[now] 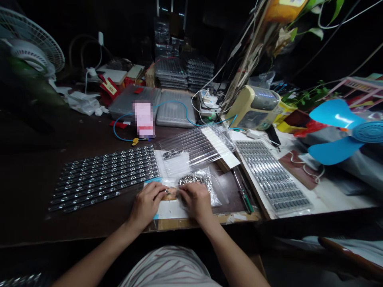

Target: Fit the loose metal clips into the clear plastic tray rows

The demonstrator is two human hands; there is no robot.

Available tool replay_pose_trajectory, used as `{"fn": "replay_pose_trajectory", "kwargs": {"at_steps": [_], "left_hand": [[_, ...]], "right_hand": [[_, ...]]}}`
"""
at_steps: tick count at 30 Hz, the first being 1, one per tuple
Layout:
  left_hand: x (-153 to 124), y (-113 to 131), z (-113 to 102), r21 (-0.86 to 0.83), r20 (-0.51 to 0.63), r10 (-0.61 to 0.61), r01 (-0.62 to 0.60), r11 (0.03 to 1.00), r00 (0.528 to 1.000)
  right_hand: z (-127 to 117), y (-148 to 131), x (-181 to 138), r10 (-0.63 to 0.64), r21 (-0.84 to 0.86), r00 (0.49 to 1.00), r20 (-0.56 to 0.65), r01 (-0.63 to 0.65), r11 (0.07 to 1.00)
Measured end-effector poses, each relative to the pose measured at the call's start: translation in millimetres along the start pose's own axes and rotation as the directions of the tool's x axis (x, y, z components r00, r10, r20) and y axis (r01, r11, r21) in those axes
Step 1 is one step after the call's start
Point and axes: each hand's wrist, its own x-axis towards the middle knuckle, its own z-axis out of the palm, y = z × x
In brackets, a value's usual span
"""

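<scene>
My left hand [148, 203] and my right hand [196, 201] rest close together near the front edge of the desk. Both have curled fingers pinching a small metal part [171, 193] over a small tan block [167, 196]. Just behind my right hand lies a clear bag of small shiny metal pieces [196, 180]. Left of my left hand sits a wide tray of dark parts in rows [104, 177]. A clear ridged plastic tray [196, 147] with a few parts lies behind the bag.
A second tray filled with rows of parts [271, 175] lies to the right. Green-handled tweezers [245, 197] lie beside it. Stacks of trays [176, 73], a beige device [254, 107], a blue fan [344, 131], a white fan [30, 44] and cables crowd the back.
</scene>
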Motion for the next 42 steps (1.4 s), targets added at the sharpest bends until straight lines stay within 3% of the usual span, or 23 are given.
{"fn": "replay_pose_trajectory", "kwargs": {"at_steps": [4,11,19,23,29,42], "left_hand": [[3.8,-1.0,-2.1,-0.066,-0.076,-0.116,0.111,0.992,0.99],[4.7,0.0,-2.5,-0.095,-0.077,-0.131,0.124,0.988,0.988],[8.5,-3.2,-5.8,-0.141,-0.035,-0.179,0.173,0.975,0.983],[13.2,4.1,-3.5,-0.114,0.033,-0.098,0.101,0.988,0.995],[10.2,13.8,7.1,-0.043,0.097,0.039,-0.035,0.998,0.994],[10.0,11.5,12.1,-0.02,0.121,0.052,-0.05,0.999,0.991]], "right_hand": [[10.7,-18.6,6.5,-0.04,-0.047,0.996,0.077,0.043,0.998],[22.1,-25.1,5.9,-0.078,-0.084,0.993,0.088,0.085,0.993],[0.6,-4.5,8.3,-0.043,-0.154,0.998,0.039,0.048,0.987],[-7.7,17.9,7.2,-0.06,-0.18,0.996,0.071,0.072,0.981],[-1.9,25.6,0.8,-0.043,-0.141,0.999,-0.01,0.041,0.989],[1.7,24.8,-1.3,-0.012,-0.003,0.999,-0.036,0.012,1.0]]}}
